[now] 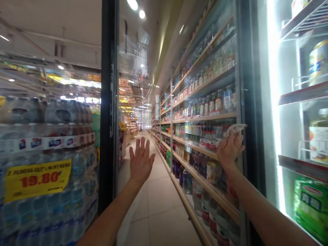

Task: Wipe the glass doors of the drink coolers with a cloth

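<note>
A glass cooler door with a dark frame (108, 102) stands swung open in front of me. My left hand (141, 161) lies flat toward its pane, fingers spread, holding nothing. At the pane's right side, close to the frame, my right hand (230, 147) presses a crumpled whitish cloth (236, 128) against the glass. Part of the cloth is hidden under the fingers. Through the pane, and partly as reflections, shelves of bottles show behind both hands.
Lit cooler shelves (302, 94) at the right hold bottles, a can and a green pack (310, 205). Stacked shrink-wrapped bottles (51, 136) with a yellow price sign (38, 179) stand at the left. A tiled aisle floor (159, 212) appears through the glass.
</note>
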